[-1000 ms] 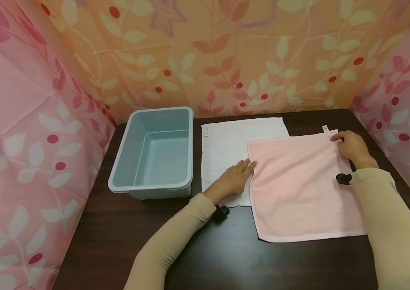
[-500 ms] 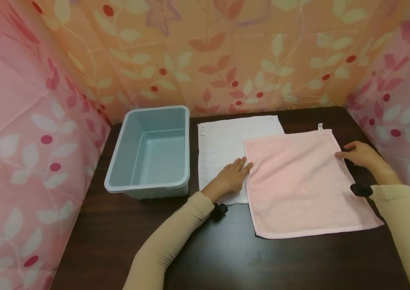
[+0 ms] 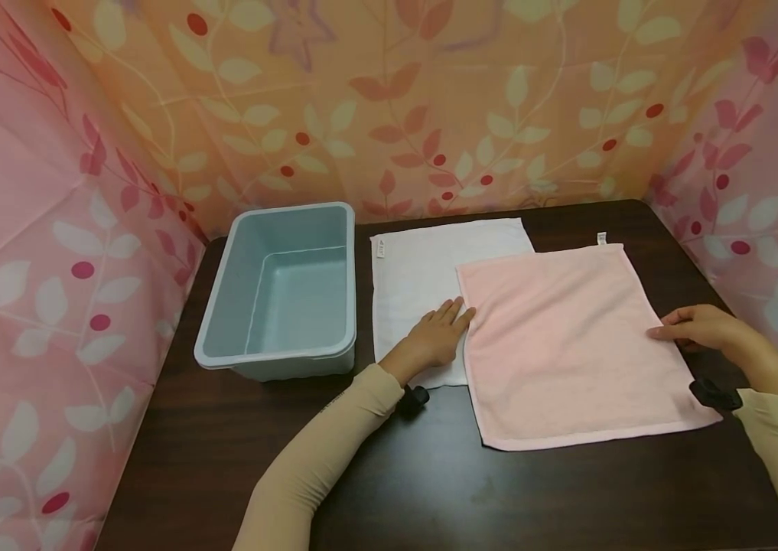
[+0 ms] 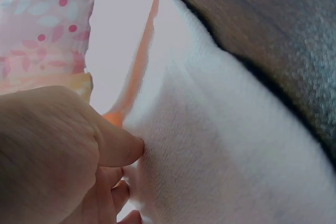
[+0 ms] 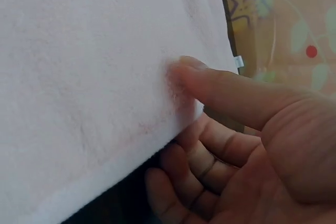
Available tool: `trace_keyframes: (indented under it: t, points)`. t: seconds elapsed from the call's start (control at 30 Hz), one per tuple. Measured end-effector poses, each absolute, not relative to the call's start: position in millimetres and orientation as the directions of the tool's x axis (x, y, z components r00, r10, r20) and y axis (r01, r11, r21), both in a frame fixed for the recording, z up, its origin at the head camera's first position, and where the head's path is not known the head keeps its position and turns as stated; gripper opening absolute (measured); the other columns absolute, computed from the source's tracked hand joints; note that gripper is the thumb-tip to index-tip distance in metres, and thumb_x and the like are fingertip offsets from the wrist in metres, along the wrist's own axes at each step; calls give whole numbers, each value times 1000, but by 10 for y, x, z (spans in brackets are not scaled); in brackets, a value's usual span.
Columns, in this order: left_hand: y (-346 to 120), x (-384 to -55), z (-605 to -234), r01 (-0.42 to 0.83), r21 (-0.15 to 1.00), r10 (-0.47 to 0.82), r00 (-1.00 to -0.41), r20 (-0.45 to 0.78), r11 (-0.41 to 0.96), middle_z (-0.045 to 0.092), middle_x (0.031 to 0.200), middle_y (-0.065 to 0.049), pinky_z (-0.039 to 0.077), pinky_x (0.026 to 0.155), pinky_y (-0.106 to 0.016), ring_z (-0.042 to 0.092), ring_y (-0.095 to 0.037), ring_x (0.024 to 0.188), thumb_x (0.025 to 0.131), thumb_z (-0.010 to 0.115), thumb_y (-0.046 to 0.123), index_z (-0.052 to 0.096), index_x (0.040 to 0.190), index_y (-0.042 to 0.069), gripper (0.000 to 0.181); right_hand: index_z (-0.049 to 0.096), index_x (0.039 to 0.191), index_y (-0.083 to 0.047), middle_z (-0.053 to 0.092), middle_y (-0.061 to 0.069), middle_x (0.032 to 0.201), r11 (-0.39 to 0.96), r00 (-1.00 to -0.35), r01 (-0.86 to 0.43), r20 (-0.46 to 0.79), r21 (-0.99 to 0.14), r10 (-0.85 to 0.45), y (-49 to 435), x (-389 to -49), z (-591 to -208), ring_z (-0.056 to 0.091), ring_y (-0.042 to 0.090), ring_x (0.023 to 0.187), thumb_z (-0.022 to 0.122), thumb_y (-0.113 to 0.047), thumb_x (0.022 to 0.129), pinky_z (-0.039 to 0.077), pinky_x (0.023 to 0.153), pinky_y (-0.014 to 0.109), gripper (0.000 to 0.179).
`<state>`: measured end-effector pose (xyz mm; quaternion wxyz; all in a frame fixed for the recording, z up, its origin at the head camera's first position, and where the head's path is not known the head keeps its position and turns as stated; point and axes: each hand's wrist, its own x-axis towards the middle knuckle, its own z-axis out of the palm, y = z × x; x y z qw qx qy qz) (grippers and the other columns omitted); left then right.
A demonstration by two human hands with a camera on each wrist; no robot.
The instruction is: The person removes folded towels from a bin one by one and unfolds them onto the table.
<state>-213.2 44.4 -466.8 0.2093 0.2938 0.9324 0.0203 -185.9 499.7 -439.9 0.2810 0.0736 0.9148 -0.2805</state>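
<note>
A pink towel (image 3: 568,344) lies spread out, its left part overlapping a white towel (image 3: 416,268). The left hand (image 3: 438,337) rests on the white towel with its fingers extended, fingertips at the pink towel's left edge. The left wrist view shows the thumb touching pale cloth (image 4: 210,129). At the pink towel's right edge, the right hand (image 3: 701,327) pinches the cloth. Up close in the right wrist view, its thumb (image 5: 231,90) is on top of the pink towel (image 5: 105,51), and its other fingers are curled below the edge, partly hidden.
A light blue plastic basin (image 3: 278,283) stands on the dark wooden table (image 3: 430,490), left of the towels. Floral curtains (image 3: 430,99) enclose the table at the back and both sides. Small tags stick out from the towels' upper edges.
The right hand has moved from the pink towel's top right corner down along its right edge. The left hand has stayed in place. The towel's right side now lies more spread out.
</note>
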Motion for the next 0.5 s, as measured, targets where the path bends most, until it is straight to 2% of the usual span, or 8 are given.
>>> trace_keyframes:
  t: [0.07, 0.23, 0.33, 0.5]
  points:
    - [443, -2131, -4659, 542, 156, 557, -739, -379, 825, -7, 169, -2, 15, 128, -41, -2, -19, 158, 107, 25, 22, 2, 161, 25, 58, 60, 108, 6, 60, 1, 92, 839, -812, 289, -582, -460, -39, 5008, -1822, -4391, 60, 11, 84, 65, -44, 93, 55, 76, 28, 51]
    - [425, -2092, -4598, 544, 167, 564, -739, -368, 822, -4, 169, -4, 16, 128, -42, 0, -21, 158, 107, 27, 20, 5, 161, 23, 59, 60, 95, -6, 54, -6, 76, 819, -727, 301, -673, -488, -134, 5066, -1725, -4380, 56, 7, 72, 67, -34, 93, 54, 68, 25, 29]
    - [409, -2063, -4560, 543, 179, 569, -744, -351, 821, -1, 170, -5, 17, 128, -42, 3, -21, 158, 106, 30, 18, 8, 161, 22, 59, 60, 92, -7, 54, -9, 71, 799, -689, 297, -697, -523, -200, 5123, -1669, -4375, 56, 5, 66, 66, -28, 93, 53, 64, 24, 22]
    - [402, -2050, -4526, 540, 180, 567, -747, -348, 822, 1, 170, -5, 18, 127, -42, 5, -22, 158, 105, 36, 14, 8, 161, 22, 63, 61, 92, -2, 56, -11, 68, 784, -680, 257, -682, -565, -269, 5248, -1600, -4344, 57, 2, 62, 63, -22, 95, 54, 62, 22, 20]
